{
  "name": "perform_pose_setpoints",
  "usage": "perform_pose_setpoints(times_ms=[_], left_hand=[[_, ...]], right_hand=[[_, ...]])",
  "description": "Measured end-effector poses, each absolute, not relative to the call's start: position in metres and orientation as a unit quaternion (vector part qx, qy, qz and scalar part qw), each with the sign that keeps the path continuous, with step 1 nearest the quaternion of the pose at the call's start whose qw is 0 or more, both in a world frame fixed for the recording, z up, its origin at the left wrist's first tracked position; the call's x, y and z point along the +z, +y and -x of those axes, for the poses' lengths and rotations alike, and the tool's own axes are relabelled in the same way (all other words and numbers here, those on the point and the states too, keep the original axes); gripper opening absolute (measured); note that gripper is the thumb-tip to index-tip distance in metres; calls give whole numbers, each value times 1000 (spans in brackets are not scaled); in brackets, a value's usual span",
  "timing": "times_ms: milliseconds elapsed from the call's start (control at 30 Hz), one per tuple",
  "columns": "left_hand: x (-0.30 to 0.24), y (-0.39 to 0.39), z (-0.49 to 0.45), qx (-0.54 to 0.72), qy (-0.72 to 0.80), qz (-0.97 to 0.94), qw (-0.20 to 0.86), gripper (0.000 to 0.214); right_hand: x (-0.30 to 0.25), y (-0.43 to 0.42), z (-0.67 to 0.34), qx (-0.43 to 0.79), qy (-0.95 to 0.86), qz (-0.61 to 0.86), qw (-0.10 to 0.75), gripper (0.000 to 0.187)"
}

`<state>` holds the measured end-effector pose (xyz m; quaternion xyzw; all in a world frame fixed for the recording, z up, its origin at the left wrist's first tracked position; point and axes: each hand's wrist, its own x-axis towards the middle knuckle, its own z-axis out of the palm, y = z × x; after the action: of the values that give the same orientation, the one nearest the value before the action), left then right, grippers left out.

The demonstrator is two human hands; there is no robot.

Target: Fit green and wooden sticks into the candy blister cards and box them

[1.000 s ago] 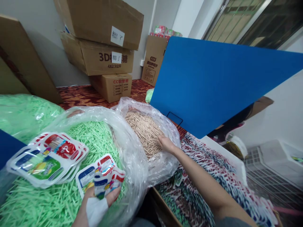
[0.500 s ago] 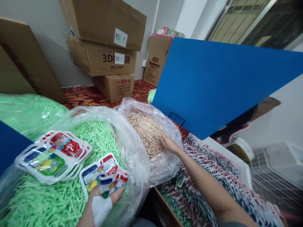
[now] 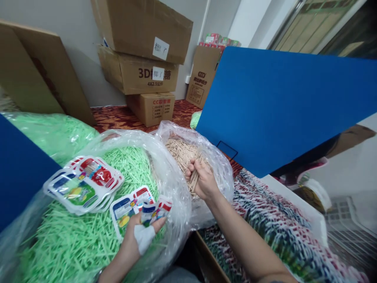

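Note:
My right hand (image 3: 203,179) is closed around a small bunch of thin tan sticks (image 3: 194,181), raised over a clear plastic bag (image 3: 219,169) full of loose sticks (image 3: 179,151). With a white wrap around its palm, my left hand (image 3: 143,232) grips a printed cola pouch (image 3: 151,210) between thumb and fingers. Part of that packaging (image 3: 125,212) spreads flat behind the fingers. To the left, a pile of similar pouches (image 3: 85,182), red and green, lies on pale green sticks (image 3: 73,239) in a larger open clear bag (image 3: 175,196).
Stacked cardboard boxes (image 3: 151,74) stand against the wall. A large blue panel (image 3: 282,106) leans at the right, and another blue panel (image 3: 23,169) edges in at the left. A multicoloured shaggy mat (image 3: 282,228) and a white basket (image 3: 350,224) lie to the right.
My right hand has lifted out of the tan sticks and turned, now holding a bunch of them. My left hand keeps its pouch. The view has shifted slightly left.

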<state>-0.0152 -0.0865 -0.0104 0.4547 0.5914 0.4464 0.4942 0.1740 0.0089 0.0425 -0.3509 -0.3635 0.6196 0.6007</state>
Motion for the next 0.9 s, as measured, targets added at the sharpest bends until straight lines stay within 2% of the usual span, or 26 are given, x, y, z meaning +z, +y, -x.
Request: perform_pose_setpoints(times_ms=[100,233,400,767,900], left_hand=[[-13,-85,19,458,550,-515,472,20],[-16,-85,24,469,546,-541,435,14],[-17,-86,28,477,540,-541,434,12],[-23,-86,28,497,526,-539,431,10],[-17,-85,32,508,534,-561,376,10]], right_hand=[[62,-8,-135,568,-389,287,666,19],[66,-23,-103,498,-460,248,692,16],[54,-29,-90,434,-551,243,670,14],[39,-38,-85,345,-634,245,647,11],[35,-44,-83,317,-639,304,631,14]])
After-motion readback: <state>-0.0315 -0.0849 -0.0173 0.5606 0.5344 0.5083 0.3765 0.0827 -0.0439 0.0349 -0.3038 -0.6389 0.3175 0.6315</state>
